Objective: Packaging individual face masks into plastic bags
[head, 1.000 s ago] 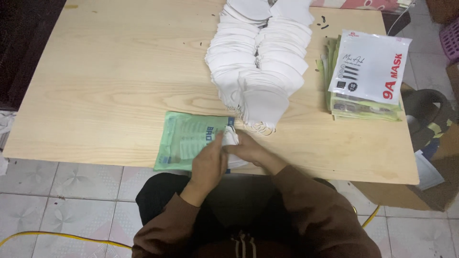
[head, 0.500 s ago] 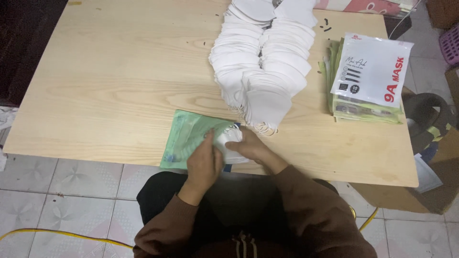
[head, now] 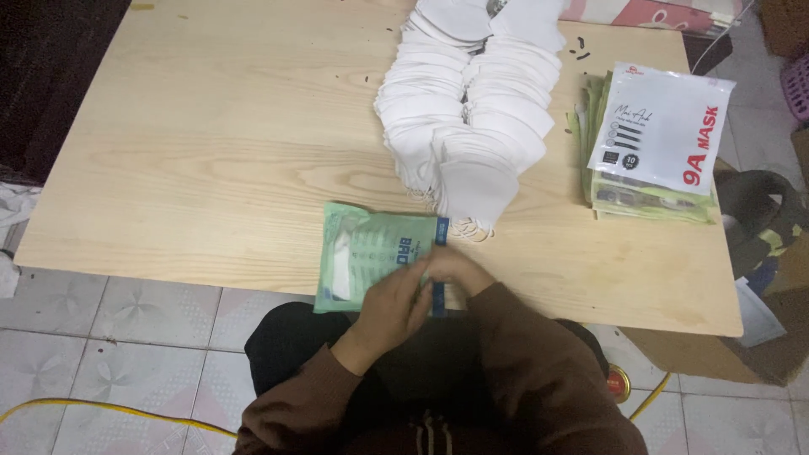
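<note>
A light green plastic pouch (head: 371,253) with a blue strip along its right end lies at the near edge of the wooden table (head: 219,152). White masks show through its window on the left. My left hand (head: 392,303) rests on the pouch's lower right part. My right hand (head: 451,268) grips the blue end of the pouch, fingers closed over it. Just behind the pouch are two long overlapping rows of white face masks (head: 472,109).
A stack of green pouches topped by a white printed pouch (head: 653,139) lies at the table's right side. A dark bag (head: 758,211) and a cardboard box (head: 750,350) stand on the tiled floor at right. A yellow cable (head: 101,409) runs across the floor.
The white masks held at the pouch's mouth have gone inside the pouch. Both hands have closed together on the blue end, and the pouch has shifted slightly right.
</note>
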